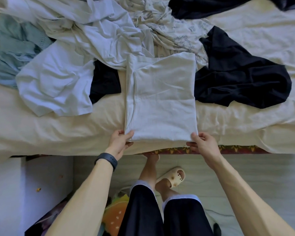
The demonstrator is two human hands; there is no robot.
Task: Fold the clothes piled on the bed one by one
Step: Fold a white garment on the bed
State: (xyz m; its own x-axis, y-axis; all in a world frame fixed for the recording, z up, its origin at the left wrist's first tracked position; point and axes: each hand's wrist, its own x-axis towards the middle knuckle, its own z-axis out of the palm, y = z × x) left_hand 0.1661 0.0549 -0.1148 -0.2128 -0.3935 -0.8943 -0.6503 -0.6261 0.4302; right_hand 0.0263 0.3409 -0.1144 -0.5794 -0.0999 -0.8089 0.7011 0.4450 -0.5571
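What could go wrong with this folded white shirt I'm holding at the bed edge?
On the white shirt, the folded-in left strip may slip open when the left hand and right hand lift the near corners. Its far end overlaps the unfolded pile, which could snag.

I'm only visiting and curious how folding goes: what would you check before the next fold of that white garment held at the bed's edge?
1. The left hand pinches the white garment at its near left corner: ok.
2. The right hand pinches the near right corner: ok.
3. Garment lies flat, sides already folded in: ok.
4. Far edge free of the pile: cannot tell; they touch.
5. The black garment clear of the right edge: not ok; it lies right against it.
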